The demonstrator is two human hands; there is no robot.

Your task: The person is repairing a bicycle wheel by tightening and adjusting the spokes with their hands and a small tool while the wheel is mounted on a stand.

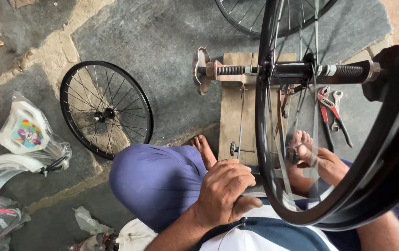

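On stone floor (171,56), seated cross-legged, purple-trousered knee (157,181) at centre. Up close, big black bicycle wheel (385,153) standing upright on edge, seen nearly edge-on; rim plane running away from viewer, axle long axis lying horizontal, left to right across frame. Hub (292,73) mounted on threaded axle (229,70), left end capped by wing-shaped metal piece (201,69), right end passing a second threaded stretch toward dark support at frame edge. Below axle, wooden board (232,116) flat on floor, long axis pointing away from viewer, w/ thin metal rod and small knob (232,148) on it. Left hand (225,190) curled, fingers bent into loose fist, thumb pressed at near rim edge; resting by rim's lower arc, nothing else seen inside grip. Right hand (322,160) behind spokes, reaching in from far side of wheel, fingers closed round a small dark round piece near spokes; exact hold hard to tell through spokes. Bare foot (204,148) beside board. Right of board, red-handled pliers (326,109) and a spanner (335,109) lying on floor, roughly parallel, long axes near vertical in frame. Left, smaller black spoked wheel (106,109) flat on floor, well apart from hands. Far left, white plastic part w/ colourful sticker in clear bag (27,132), other bagged parts below it. Top, third wheel (260,18) partly in view.
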